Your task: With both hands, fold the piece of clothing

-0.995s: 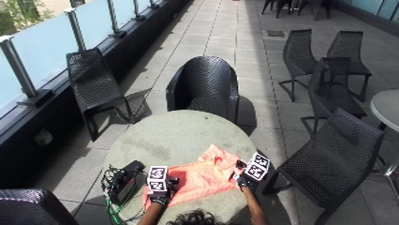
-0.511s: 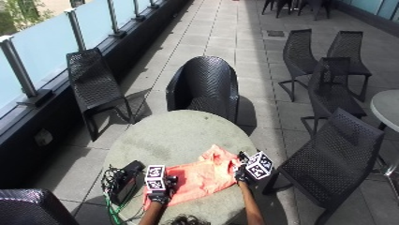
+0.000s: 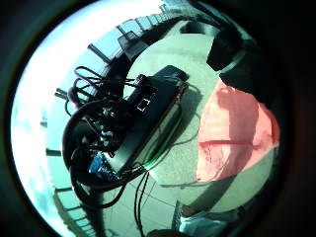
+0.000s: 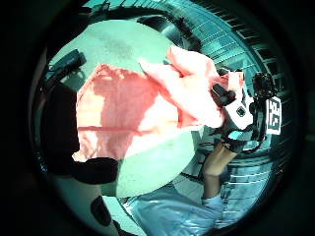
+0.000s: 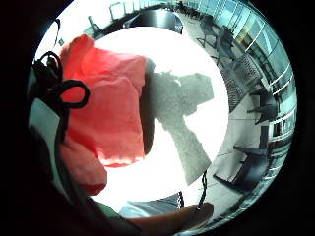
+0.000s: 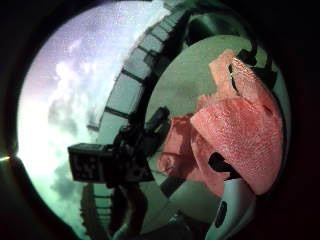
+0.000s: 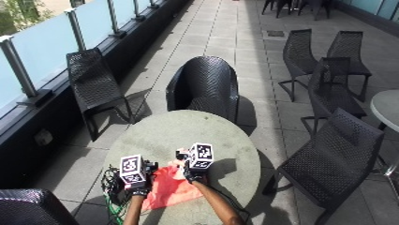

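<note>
We see a coral-pink garment [image 7: 167,187] on the round table [image 7: 187,131] — the right hand [image 7: 195,174] pinches a raised fold. The left hand [image 7: 138,190] rests at its edge; its grip we cannot tell.

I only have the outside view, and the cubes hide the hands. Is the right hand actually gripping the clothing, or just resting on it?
Observer: Gripping. In the left thumb side palm view, the right hand has its fingers curled round a bunched edge of the clothing, held up above the table.
Operator: Does the rest lie flat?
Observer: Mostly. In that same view, the part away from the grip lies spread on the table with one crease across it.
Operator: Anything close to it on the left side?
Observer: A black box with tangled cables lies on the table beside the clothing, not touching it.
</note>
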`<state>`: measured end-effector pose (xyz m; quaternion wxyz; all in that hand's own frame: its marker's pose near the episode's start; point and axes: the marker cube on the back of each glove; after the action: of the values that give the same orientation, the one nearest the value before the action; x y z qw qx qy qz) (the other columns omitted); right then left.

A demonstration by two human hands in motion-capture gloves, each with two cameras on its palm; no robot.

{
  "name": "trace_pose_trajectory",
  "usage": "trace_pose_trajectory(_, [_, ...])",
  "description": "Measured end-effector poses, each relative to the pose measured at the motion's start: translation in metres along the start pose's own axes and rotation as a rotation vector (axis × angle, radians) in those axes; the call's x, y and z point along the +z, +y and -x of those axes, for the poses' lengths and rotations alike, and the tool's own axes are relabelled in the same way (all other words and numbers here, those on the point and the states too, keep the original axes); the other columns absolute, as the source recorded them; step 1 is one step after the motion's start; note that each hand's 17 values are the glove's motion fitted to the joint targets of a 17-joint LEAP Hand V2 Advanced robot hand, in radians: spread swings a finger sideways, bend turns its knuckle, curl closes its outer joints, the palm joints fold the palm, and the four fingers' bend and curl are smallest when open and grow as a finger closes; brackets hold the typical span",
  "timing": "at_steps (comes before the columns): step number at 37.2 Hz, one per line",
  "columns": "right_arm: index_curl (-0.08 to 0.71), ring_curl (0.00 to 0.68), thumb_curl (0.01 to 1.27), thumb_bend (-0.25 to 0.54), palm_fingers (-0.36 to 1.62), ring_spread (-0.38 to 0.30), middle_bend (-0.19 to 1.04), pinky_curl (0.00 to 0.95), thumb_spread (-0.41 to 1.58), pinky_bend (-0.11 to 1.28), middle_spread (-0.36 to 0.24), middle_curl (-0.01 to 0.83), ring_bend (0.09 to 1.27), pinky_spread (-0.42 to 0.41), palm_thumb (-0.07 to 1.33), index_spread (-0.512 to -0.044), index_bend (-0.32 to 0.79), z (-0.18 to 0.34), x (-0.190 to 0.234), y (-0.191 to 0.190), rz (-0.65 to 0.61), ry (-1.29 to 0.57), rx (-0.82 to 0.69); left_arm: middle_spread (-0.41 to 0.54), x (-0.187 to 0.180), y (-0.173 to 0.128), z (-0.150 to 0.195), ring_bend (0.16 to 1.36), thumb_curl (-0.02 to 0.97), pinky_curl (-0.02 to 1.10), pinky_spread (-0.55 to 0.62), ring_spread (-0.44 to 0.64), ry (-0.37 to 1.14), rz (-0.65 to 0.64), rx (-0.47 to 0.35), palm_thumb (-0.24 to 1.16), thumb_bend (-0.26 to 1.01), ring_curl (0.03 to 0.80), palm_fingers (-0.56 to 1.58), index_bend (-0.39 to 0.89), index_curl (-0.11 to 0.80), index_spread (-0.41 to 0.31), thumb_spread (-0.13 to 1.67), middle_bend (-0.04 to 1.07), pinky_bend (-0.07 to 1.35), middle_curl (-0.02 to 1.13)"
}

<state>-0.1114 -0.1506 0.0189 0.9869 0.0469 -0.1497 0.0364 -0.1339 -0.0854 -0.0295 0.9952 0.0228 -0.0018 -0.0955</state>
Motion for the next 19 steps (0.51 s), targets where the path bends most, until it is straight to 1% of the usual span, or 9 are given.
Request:
trace_pose_trajectory(3, [0.186, 0.457, 0.55, -0.019, 1.15, -0.249, 0.21, 0.433, 0.67, 0.82, -0.211, 0.424, 0.75, -0.314, 1.08, -0.301, 0.09, 0.034, 0.029, 0.007, 0.026, 0.072, -0.089, -0.026, -0.015, 0.006, 0.012, 0.59, 0.237, 0.43, 0.21, 0.09, -0.001, -0.022, -0.036, 0.46, 0.10, 0.351, 0.49, 0.11, 0.305, -0.069, 1.58, 0.18, 0.42, 0.35])
trace_pose_trajectory(6, [0.189, 0.457, 0.57, -0.026, 1.15, -0.249, 0.21, 0.433, 0.64, 0.81, -0.213, 0.428, 0.75, -0.315, 1.07, -0.303, 0.09, 0.062, 0.063, 0.013, 0.036, 0.138, -0.166, -0.036, -0.016, 0.009, 0.029, 0.58, 0.244, 0.43, 0.20, 0.08, 0.015, -0.025, -0.069, 0.48, 0.11, 0.348, 0.49, 0.11, 0.302, -0.073, 1.58, 0.18, 0.43, 0.35])
trace_pose_trajectory(8, [0.190, 0.458, 0.57, -0.029, 1.15, -0.250, 0.21, 0.433, 0.62, 0.80, -0.214, 0.430, 0.74, -0.315, 1.07, -0.304, 0.09, 0.073, 0.077, 0.019, 0.051, 0.166, -0.197, -0.041, -0.014, 0.010, 0.037, 0.58, 0.250, 0.43, 0.19, 0.08, 0.025, -0.017, -0.084, 0.49, 0.12, 0.348, 0.49, 0.12, 0.299, -0.074, 1.58, 0.18, 0.43, 0.35])
trace_pose_trajectory(11, [0.192, 0.458, 0.59, -0.028, 1.15, -0.251, 0.21, 0.434, 0.60, 0.80, -0.214, 0.434, 0.73, -0.316, 1.07, -0.305, 0.08, 0.085, 0.093, 0.031, 0.093, 0.201, -0.227, -0.046, -0.012, 0.013, 0.046, 0.58, 0.260, 0.43, 0.19, 0.07, 0.037, -0.008, -0.106, 0.52, 0.14, 0.347, 0.49, 0.12, 0.296, -0.075, 1.59, 0.18, 0.43, 0.35])
trace_pose_trajectory(15, [0.194, 0.459, 0.60, -0.029, 1.15, -0.250, 0.20, 0.434, 0.58, 0.79, -0.215, 0.438, 0.73, -0.315, 1.06, -0.305, 0.08, 0.092, 0.123, 0.037, 0.118, 0.232, -0.273, -0.049, -0.010, 0.015, 0.053, 0.58, 0.274, 0.43, 0.18, 0.07, 0.051, -0.015, -0.122, 0.56, 0.16, 0.345, 0.49, 0.12, 0.292, -0.076, 1.59, 0.18, 0.43, 0.36])
trace_pose_trajectory(19, [0.192, 0.461, 0.61, -0.030, 1.15, -0.251, 0.20, 0.435, 0.56, 0.79, -0.216, 0.441, 0.72, -0.314, 1.05, -0.305, 0.08, 0.093, 0.126, 0.042, 0.154, 0.231, -0.302, -0.052, -0.007, 0.015, 0.049, 0.58, 0.290, 0.43, 0.15, 0.07, 0.049, -0.016, -0.105, 0.60, 0.18, 0.343, 0.49, 0.12, 0.289, -0.076, 1.59, 0.18, 0.42, 0.36])
